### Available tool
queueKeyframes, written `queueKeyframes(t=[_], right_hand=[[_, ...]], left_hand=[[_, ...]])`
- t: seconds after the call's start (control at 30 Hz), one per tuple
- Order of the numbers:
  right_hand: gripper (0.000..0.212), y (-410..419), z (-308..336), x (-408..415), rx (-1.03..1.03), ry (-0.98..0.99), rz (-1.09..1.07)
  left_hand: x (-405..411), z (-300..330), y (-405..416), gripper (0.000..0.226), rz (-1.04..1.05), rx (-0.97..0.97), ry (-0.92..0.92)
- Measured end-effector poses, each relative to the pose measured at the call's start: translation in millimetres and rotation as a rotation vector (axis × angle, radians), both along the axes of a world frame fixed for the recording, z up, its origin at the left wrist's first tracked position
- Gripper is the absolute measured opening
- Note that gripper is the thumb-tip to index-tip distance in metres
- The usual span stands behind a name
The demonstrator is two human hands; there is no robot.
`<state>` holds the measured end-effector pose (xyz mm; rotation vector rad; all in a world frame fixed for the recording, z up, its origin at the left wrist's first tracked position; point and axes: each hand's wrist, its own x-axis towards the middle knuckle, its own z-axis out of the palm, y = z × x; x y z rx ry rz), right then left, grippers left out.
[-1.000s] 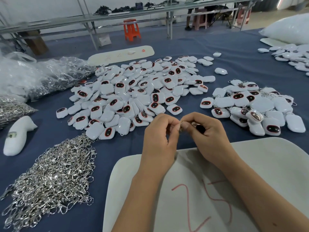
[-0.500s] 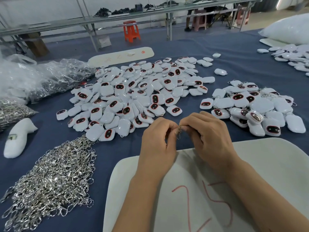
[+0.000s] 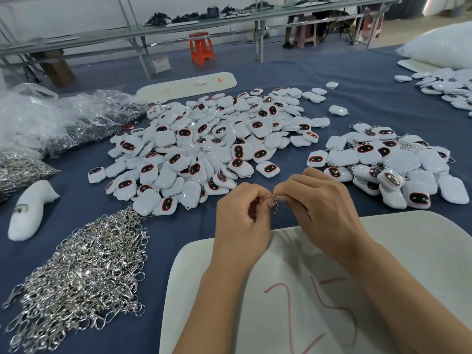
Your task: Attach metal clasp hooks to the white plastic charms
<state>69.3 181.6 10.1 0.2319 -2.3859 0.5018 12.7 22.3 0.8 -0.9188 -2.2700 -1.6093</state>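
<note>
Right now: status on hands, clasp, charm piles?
Left hand and right hand both pinch one metal clasp hook above white tray. Charm in grip not visible. Nothing blocking; big charm pile ahead.

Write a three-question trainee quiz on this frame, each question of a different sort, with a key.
1. True or false: both the left hand and the right hand have their fingers pinched on the metal clasp hook.
2. The loose clasp hook pile lies on which side of the white board marked in red? A) left B) right C) behind it
3. Fill in: the smaller charm pile, with metal rings showing among its charms, lies to the ______ of the large charm pile.

Key: 1 true; 2 A; 3 right.
</note>
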Motion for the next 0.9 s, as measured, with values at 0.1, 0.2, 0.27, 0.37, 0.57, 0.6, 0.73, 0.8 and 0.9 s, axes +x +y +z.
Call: queueKeyframes(t=[0.1, 0.2, 0.27, 0.37, 0.57, 0.6, 0.73, 0.8, 0.9], right_hand=[[0.017, -2, -1, -1, 0.001, 0.023, -0.001], [0.015, -2, -2, -2, -0.034, 0.036, -0.013], [0.016, -3, -4, -2, -0.094, 0.038, -0.004], [0.015, -7, -8, 0, -0.291, 0.021, -0.014], [0.021, -11, -10, 0, -1.063, -0.101, 0.044], [0.026, -11, -9, 0, -1.129, -0.116, 0.069], [0.025, -11, -6, -2, -1.119, -0.065, 0.044], [0.015, -8, -7, -3, -1.090, -0.045, -0.009], [0.024, -11, -10, -2, -1.076, -0.093, -0.059]], left_hand=[[1, 0, 1, 0.020, 0.010, 0.033, -0.006], [2, 2, 2, 0.022, 0.036, 0.034, 0.021], [2, 4, 3, 0.024, 0.040, 0.004, 0.082], [4, 8, 4, 0.025, 0.019, -0.032, 0.161], [4, 9, 4, 0.024, -0.017, -0.067, 0.201], [5, 9, 4, 0.023, -0.032, -0.081, 0.204], [3, 6, 4, 0.019, -0.047, -0.153, 0.210], [2, 4, 5, 0.018, -0.054, -0.182, 0.200], [1, 3, 6, 0.019, -0.070, -0.193, 0.180]])
